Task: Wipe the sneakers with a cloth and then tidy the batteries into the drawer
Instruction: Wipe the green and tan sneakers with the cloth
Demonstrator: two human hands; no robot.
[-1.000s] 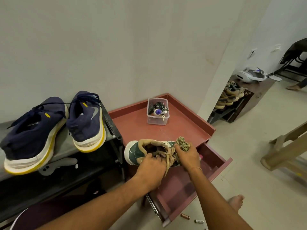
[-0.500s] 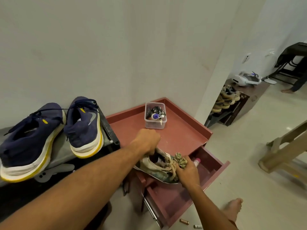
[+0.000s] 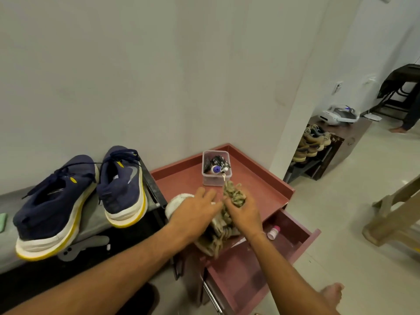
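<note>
1 red cabinet (image 3: 256, 192), drawer (image 3: 293, 226) open, abuts white wall (image 3: 159, 76).

1 clear tub (image 3: 214, 181) (keys inside) stands on the red cabinet (image 3: 179, 185).

The desk (image 3: 261, 165) stands against the far wall. A container (image 3: 216, 179) sits on its far part. The sneaker (image 3: 179, 201) lies on the near left part of the desk, under the left hand (image 3: 197, 212), with its near end over the open drawer (image 3: 297, 244). The cloth (image 3: 235, 194), held in the right hand (image 3: 246, 214), is just near of the container. A small bottle (image 3: 273, 232) lies in the drawer, at its right. Left of the desk, a pair of sneakers (image 3: 122, 185) rests side by side on a shelf (image 3: 95, 214). A shoe rack (image 3: 341, 146) stands far right.
</note>
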